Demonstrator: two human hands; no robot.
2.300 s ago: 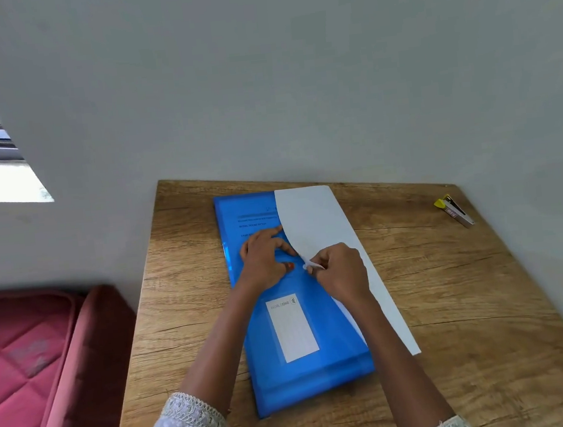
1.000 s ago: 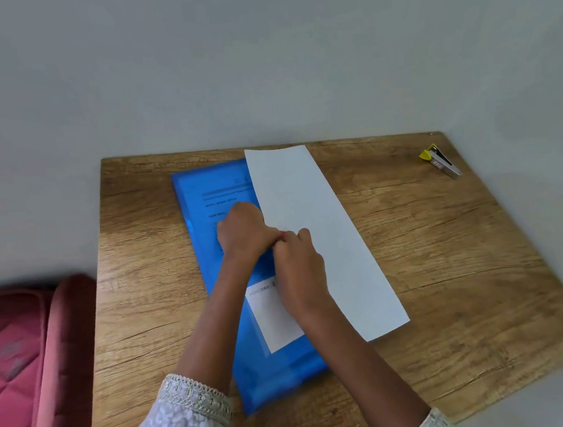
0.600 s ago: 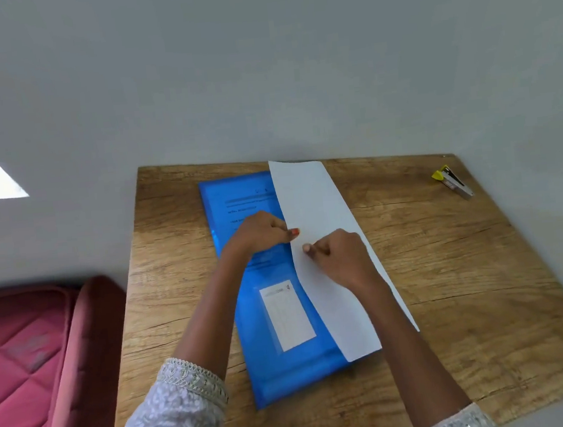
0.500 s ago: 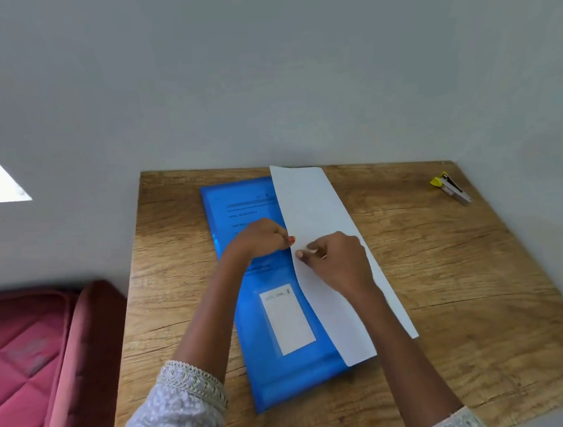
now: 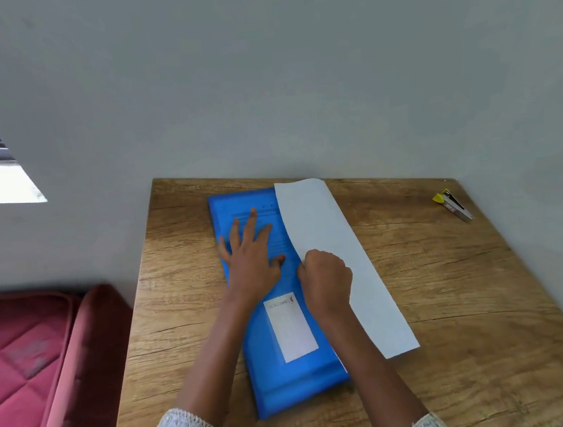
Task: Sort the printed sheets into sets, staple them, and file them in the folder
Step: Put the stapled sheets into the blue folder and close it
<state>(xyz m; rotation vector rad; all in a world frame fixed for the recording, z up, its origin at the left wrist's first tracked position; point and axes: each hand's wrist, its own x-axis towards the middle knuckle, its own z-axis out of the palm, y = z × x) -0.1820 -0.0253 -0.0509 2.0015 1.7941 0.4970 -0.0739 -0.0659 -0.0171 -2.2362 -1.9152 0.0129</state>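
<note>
Counter (image 5: 453, 300): wood, set against the wall. Blue folder (image 5: 289, 377) lay flat on it, left of centre. White sheet (image 5: 326, 229) overlapped the folder's right edge, with the rest on the counter. My left grip (image 5: 251, 250) rested flat, fingers spread, on the folder's far half. My right grip (image 5: 326, 278) was curled, pinching the sheet's left edge. Stapler (image 5: 453, 204) sat near the far right corner, well apart.

Right hand (image 5: 326, 279) fingertips hidden behind knuckles at sheet (image 5: 339, 252) edge, folder (image 5: 286, 381) print unreadable; mattress (image 5: 16, 369) cropped left.
</note>
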